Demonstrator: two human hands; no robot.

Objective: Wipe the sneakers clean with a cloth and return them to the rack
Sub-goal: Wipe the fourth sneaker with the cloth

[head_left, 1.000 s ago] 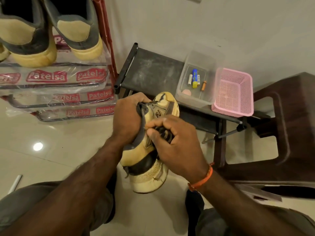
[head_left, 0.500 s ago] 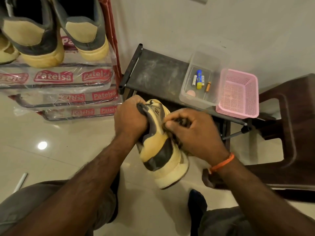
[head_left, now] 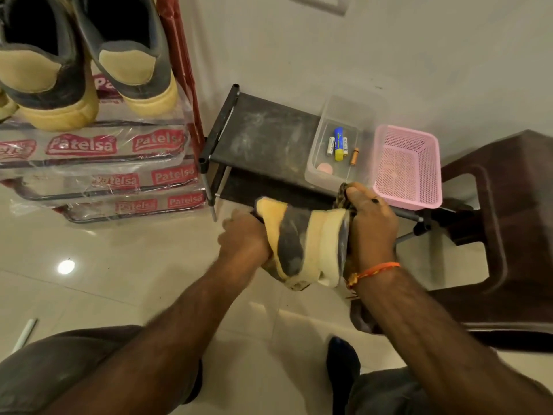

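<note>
**Sneaker held between both hands above a tiled floor**

A glossy pale tiled floor point(head_left: 125, 265) meets a plain light wall point(head_left: 329, 49). On the left stands a shoe rack point(head_left: 98, 163) wrapped in clear plastic printed "Patelsa", with a pair of tan and grey sneakers point(head_left: 89, 64) on its top tier, heels toward the camera. To the right sits a dark brown plastic stool point(head_left: 508, 235). Between them is a low black shelf point(head_left: 269, 136), dusty on top, carrying a pink mesh basket point(head_left: 407, 166) and, touching it, a clear plastic tub point(head_left: 341, 145) with batteries inside.

In front of the shelf, off the floor, a tan and grey sneaker point(head_left: 302, 244) is held on its side. The left hand point(head_left: 244, 238) grips its one end, fingers curled round the edge. The right hand point(head_left: 371, 226) presses a dark cloth point(head_left: 344, 193) against the sole side, fingers closed over it; an orange thread point(head_left: 377, 269) circles that wrist.
</note>
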